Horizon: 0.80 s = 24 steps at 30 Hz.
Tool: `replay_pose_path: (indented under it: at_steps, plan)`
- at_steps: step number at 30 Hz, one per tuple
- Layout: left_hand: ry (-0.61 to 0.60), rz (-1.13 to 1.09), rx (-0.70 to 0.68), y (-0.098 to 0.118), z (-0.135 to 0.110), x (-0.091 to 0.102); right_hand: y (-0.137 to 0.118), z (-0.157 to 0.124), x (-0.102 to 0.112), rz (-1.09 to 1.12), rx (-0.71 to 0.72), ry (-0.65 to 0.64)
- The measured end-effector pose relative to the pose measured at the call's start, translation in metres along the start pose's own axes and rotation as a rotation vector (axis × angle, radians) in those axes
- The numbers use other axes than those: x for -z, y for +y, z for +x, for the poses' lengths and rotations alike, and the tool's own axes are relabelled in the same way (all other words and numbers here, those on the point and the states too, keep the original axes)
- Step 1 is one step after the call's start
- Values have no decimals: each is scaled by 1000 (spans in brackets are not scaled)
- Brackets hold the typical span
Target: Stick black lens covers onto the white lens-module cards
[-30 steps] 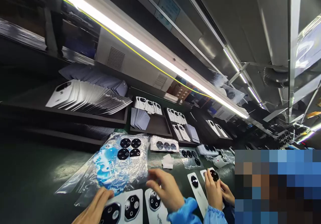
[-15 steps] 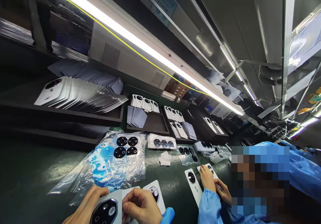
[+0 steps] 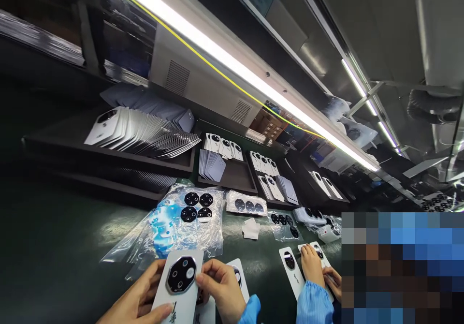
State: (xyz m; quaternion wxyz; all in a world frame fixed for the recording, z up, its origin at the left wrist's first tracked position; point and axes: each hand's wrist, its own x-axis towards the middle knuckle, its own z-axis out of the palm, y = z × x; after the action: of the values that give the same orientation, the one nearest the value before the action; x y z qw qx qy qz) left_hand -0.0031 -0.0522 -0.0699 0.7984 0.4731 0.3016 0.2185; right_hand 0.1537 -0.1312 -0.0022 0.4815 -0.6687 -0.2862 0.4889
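My left hand (image 3: 139, 297) grips a white phone back cover (image 3: 174, 309) with a black octagonal camera plate (image 3: 181, 274), thumb across its lower face. At the cover's right edge, the thumb and curled fingers of my right hand (image 3: 223, 285) pinch it beside the plate. More white covers lie on the table under and behind my right hand, one cover (image 3: 243, 278) partly hidden by it. Beyond my hands lies a clear plastic bag (image 3: 212, 234) with several black octagonal plates (image 3: 188, 214) on it.
A black tray (image 3: 184, 162) holds a fanned stack of covers (image 3: 145, 133). Further right stand smaller trays (image 3: 250, 181) with covers. A bundle of plates (image 3: 246, 205) and white wipes (image 3: 251, 228) lie in front. At right, a co-worker's hands (image 3: 312, 266) handle covers.
The cover in my left hand has come up and tilted so its whole camera plate shows. My right hand has moved against its right edge. The view has shifted left.
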Motion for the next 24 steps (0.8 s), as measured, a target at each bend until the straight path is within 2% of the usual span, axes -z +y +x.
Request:
replay_pose_path:
  at_steps: [4,7,9,13,15,17,19,24]
  plan:
    - [-113,-25,19,2,-4,-1,4,0,-5,-11,-1,5]
    - [-130,-5,25,4,-6,3,-2,-1,-1,-61,-13,-29]
    - [-124,12,10,6,-7,5,-12,-1,11,-121,4,-22]
    - [-89,30,-25,11,-8,6,-40,3,50,-296,121,109]
    - [-79,24,-17,14,-9,6,-55,12,66,-411,183,160]
    - [-79,13,-6,16,-9,5,-67,26,72,-546,233,173]
    - [-84,0,2,20,-10,4,-77,45,69,-699,264,148]
    - [-90,7,-10,34,-12,0,-87,95,41,-1049,282,7]
